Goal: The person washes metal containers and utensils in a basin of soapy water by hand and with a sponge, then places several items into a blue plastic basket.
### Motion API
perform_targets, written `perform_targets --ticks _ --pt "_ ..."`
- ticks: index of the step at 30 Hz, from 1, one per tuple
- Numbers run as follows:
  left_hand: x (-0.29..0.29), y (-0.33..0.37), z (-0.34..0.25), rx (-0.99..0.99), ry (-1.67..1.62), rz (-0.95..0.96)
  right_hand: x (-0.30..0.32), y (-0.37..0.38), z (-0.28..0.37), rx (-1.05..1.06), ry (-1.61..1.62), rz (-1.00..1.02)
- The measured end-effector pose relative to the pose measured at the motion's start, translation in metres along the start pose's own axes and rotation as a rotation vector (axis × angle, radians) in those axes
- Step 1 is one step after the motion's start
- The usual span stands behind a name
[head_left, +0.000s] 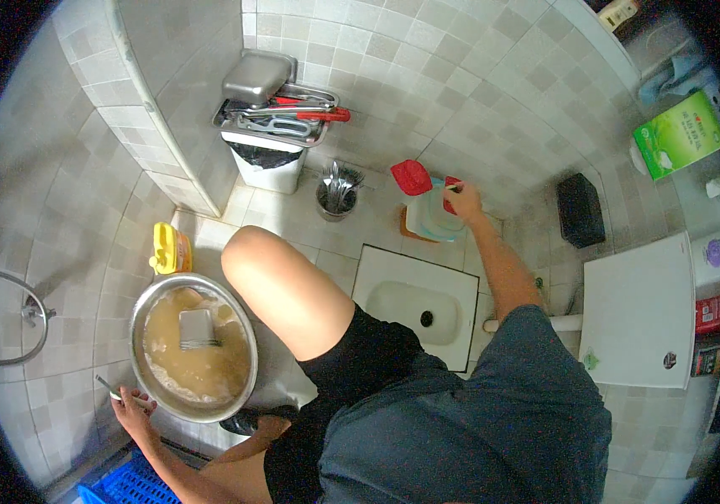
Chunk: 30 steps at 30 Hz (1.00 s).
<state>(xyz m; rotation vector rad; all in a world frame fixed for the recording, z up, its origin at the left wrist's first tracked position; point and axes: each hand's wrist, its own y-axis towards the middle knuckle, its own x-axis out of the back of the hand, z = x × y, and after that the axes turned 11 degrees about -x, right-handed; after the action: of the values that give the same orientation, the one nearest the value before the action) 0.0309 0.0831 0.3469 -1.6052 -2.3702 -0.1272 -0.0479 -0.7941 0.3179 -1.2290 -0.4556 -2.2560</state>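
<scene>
At the lower left, my left hand (133, 407) is closed round a slim, pale-and-grey handled thing (108, 388) whose kind I cannot make out. It is beside the rim of a large metal basin (253, 353) of murky, yellowish water. A square metal piece (197, 324) stands partly in that water. My right arm stretches far forward, and my right hand (466, 203) is closed at a small red thing (452, 183), over a pale translucent tub (429, 217). The fingers partly hide that red piece. Another red, lid-like piece (411, 177) sits against the tub's left side.
A yellow jug (172, 249) stands behind the basin. Further back are a pot of cutlery (338, 190) and a white bin (266, 168) topped with metal trays. A squat toilet (417, 298) lies right of my knee. A blue crate (129, 482) is at the lower left.
</scene>
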Motion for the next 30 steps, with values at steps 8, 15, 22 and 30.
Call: perform_targets --ticks 8,15,22,30 --pt "0.008 -0.006 0.029 0.126 0.013 -0.031 -0.001 0.044 -0.049 -0.281 -0.301 0.062" --pt "0.007 -0.004 0.052 0.165 -0.022 0.023 -0.005 0.055 -0.069 -0.072 -0.541 -0.018" --pt "0.028 -0.002 0.063 0.126 0.047 0.050 -0.005 0.029 -0.024 -0.126 -0.441 0.016" --pt "0.016 -0.010 0.049 0.098 -0.007 0.000 0.001 0.027 -0.032 -0.100 -0.253 0.169"
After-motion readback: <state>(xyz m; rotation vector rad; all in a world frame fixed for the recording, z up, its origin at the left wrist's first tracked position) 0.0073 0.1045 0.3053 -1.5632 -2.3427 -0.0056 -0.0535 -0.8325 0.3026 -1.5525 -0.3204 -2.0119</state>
